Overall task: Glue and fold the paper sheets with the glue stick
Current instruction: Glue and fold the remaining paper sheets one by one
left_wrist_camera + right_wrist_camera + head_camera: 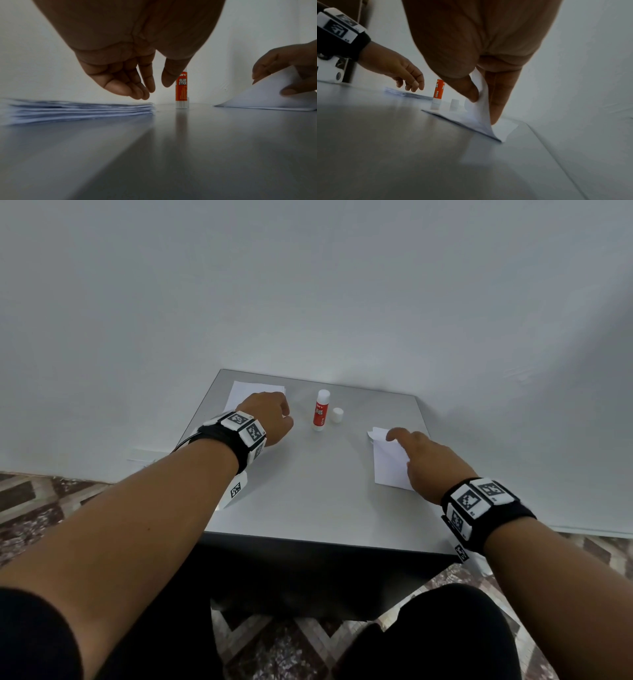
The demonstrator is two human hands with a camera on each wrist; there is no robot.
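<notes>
— While the left hand [120, 75] is hovering with loosely curled fingers over the stack of white sheets [80, 112] at the tabletop's [308, 491] far left, holding nothing, what is the right one doing?

— The right hand [481, 70] is pinching a folded white sheet [479, 119] by its raised flap, thumb against fingers, on the right side.

— And the glue?

— 1 glue stick [321, 410], orange with white ends, is standing upright between both hands, its white cap [337, 416] sitting just beside it.
</notes>
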